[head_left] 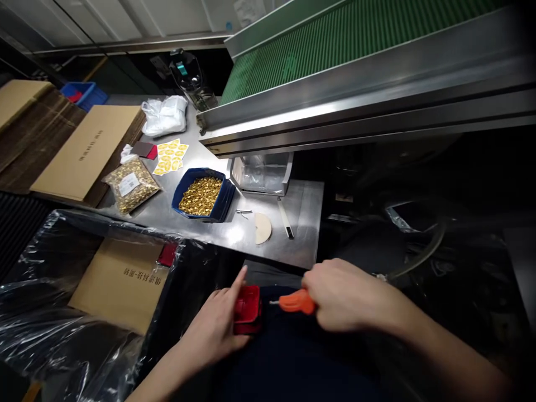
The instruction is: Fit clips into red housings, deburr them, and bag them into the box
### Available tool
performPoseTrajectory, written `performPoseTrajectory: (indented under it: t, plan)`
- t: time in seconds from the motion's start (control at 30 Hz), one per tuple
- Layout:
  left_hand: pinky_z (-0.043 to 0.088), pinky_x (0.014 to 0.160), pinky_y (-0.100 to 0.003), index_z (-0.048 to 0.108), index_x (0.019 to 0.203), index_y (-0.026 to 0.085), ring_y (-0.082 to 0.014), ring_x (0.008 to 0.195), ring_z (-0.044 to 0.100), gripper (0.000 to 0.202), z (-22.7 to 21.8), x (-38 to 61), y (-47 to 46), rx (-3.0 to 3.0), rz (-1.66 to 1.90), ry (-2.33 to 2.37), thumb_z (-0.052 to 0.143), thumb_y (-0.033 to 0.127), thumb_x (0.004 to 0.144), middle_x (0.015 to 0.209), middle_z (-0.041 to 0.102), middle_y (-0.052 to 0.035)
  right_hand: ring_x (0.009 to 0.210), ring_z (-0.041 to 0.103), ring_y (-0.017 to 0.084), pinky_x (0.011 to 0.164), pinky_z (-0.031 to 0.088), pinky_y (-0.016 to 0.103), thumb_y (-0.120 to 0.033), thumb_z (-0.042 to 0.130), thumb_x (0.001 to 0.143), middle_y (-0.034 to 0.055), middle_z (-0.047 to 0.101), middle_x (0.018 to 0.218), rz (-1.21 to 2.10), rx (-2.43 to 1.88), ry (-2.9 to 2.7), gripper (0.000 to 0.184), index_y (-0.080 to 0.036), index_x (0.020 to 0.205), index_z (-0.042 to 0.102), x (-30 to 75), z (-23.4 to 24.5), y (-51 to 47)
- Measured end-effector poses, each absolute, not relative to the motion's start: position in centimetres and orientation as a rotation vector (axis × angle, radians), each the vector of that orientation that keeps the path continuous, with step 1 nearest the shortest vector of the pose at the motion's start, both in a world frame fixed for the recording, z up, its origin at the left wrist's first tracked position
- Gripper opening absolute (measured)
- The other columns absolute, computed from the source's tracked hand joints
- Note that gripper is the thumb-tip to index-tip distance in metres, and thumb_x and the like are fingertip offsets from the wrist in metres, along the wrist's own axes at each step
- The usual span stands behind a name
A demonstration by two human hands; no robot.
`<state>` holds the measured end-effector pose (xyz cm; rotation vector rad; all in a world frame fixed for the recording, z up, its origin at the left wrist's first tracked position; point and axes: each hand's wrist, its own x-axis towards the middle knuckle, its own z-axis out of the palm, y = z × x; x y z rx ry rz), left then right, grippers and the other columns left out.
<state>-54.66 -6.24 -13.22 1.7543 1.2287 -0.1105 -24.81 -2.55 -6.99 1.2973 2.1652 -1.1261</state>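
Observation:
My left hand [218,321] is closed around a small stack of red plastic trays [248,306], its index finger stretched along the upper edge. The trays are held low in front of my body, partly covered by the hand. My right hand [339,293] is wrapped round an orange-handled tool [296,302] with a thin metal tip. That tip points left at the trays, a short gap away from them. The rest of the handle is hidden in my fist.
A steel table [293,248] carries a blue bin [226,204] of small brass-coloured parts, a bag [133,185] of similar parts, a round disc [263,228] and a cutter [285,219]. A green conveyor [293,67] rises behind. At left stands a plastic-lined box [46,240].

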Motion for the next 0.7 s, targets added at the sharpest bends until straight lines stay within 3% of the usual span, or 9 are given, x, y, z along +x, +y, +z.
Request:
performPoseTrajectory:
  t: [0.07, 0.13, 0.2, 0.27, 0.37, 0.47, 0.53, 0.7]
  plan:
    - [0.037, 0.115, -0.054, 0.017, 0.159, 0.031, -0.0358, 0.131, 0.053, 0.110, -13.5, -55.8, -6.4, 1.366, 0.098, 1.247, 0.082, 0.026, 0.070, 0.147, 0.053, -0.0128, 0.069, 0.065, 0.018, 0.058, 0.037, 0.026, -0.007, 0.057, 0.064, 0.0019, 0.071, 0.082, -1.103, 1.462, 2.243, 0.035, -0.025, 0.088, 0.075, -21.1, -9.2, -3.8]
    - [0.044, 0.110, -0.050, 0.034, 0.153, 0.027, -0.0365, 0.133, 0.053, 0.087, -14.1, -56.3, -6.8, 0.897, 0.343, 1.156, 0.076, 0.045, 0.079, 0.150, 0.051, -0.0145, 0.087, 0.064, 0.018, 0.074, 0.041, 0.028, -0.002, 0.055, 0.069, 0.0012, 0.069, 0.103, -0.815, 1.704, 2.379, 0.052, -0.031, 0.110, 0.071, -16.9, -12.1, -4.5]
    - [0.053, 0.100, -0.045, 0.046, 0.147, 0.021, -0.0360, 0.130, 0.056, 0.071, -14.9, -55.7, -7.3, 0.488, 0.547, 0.981, 0.061, 0.058, 0.088, 0.152, 0.050, -0.0167, 0.094, 0.061, 0.022, 0.083, 0.039, 0.033, -0.006, 0.056, 0.078, 0.0041, 0.068, 0.108, -0.364, 1.904, 2.408, 0.050, -0.027, 0.122, 0.066, -13.5, -15.3, -4.0]
    - [0.055, 0.097, -0.039, 0.053, 0.143, 0.016, -0.0337, 0.125, 0.061, 0.067, -15.9, -54.1, -7.5, 0.220, 0.670, 0.787, 0.051, 0.061, 0.093, 0.152, 0.050, -0.0172, 0.100, 0.058, 0.027, 0.085, 0.037, 0.037, -0.012, 0.055, 0.086, 0.0102, 0.067, 0.111, -0.170, 2.004, 2.362, 0.046, -0.017, 0.132, 0.060, -11.4, -18.5, -2.2]
    - [0.053, 0.101, -0.036, 0.058, 0.139, 0.012, -0.0313, 0.117, 0.067, 0.066, -17.0, -51.1, -7.1, 0.049, 0.735, 0.596, 0.052, 0.058, 0.093, 0.145, 0.058, -0.0157, 0.103, 0.055, 0.027, 0.085, 0.035, 0.036, -0.016, 0.053, 0.092, 0.0137, 0.067, 0.110, -0.064, 2.060, 2.321, 0.035, -0.011, 0.126, 0.060, -9.9, -22.6, 1.6]
    - [0.053, 0.100, -0.039, 0.060, 0.137, 0.010, -0.0314, 0.113, 0.068, 0.064, -17.1, -49.1, -6.6, -0.018, 0.746, 0.561, 0.053, 0.057, 0.094, 0.135, 0.066, -0.0148, 0.101, 0.056, 0.024, 0.086, 0.038, 0.035, -0.023, 0.053, 0.097, 0.0083, 0.064, 0.106, 0.020, 2.153, 2.235, 0.021, -0.014, 0.114, 0.062, -9.3, -25.8, 4.1]
    - [0.053, 0.100, -0.040, 0.061, 0.137, 0.010, -0.0320, 0.112, 0.069, 0.067, -16.8, -48.5, -6.6, -0.047, 0.763, 0.555, 0.055, 0.060, 0.093, 0.131, 0.068, -0.0152, 0.101, 0.055, 0.024, 0.086, 0.039, 0.036, -0.027, 0.052, 0.099, 0.0065, 0.061, 0.108, 0.085, 2.275, 2.134, 0.019, -0.015, 0.111, 0.061, -9.3, -27.3, 4.5]
    - [0.055, 0.097, -0.038, 0.068, 0.128, 0.014, -0.0295, 0.110, 0.071, 0.058, -17.0, -48.9, -6.8, -0.087, 0.784, 0.479, 0.056, 0.059, 0.094, 0.126, 0.071, -0.0149, 0.104, 0.052, 0.030, 0.081, 0.036, 0.038, -0.027, 0.048, 0.099, 0.0136, 0.059, 0.109, 0.162, 2.631, 1.842, 0.023, -0.014, 0.115, 0.057, -10.1, -30.3, 3.9]
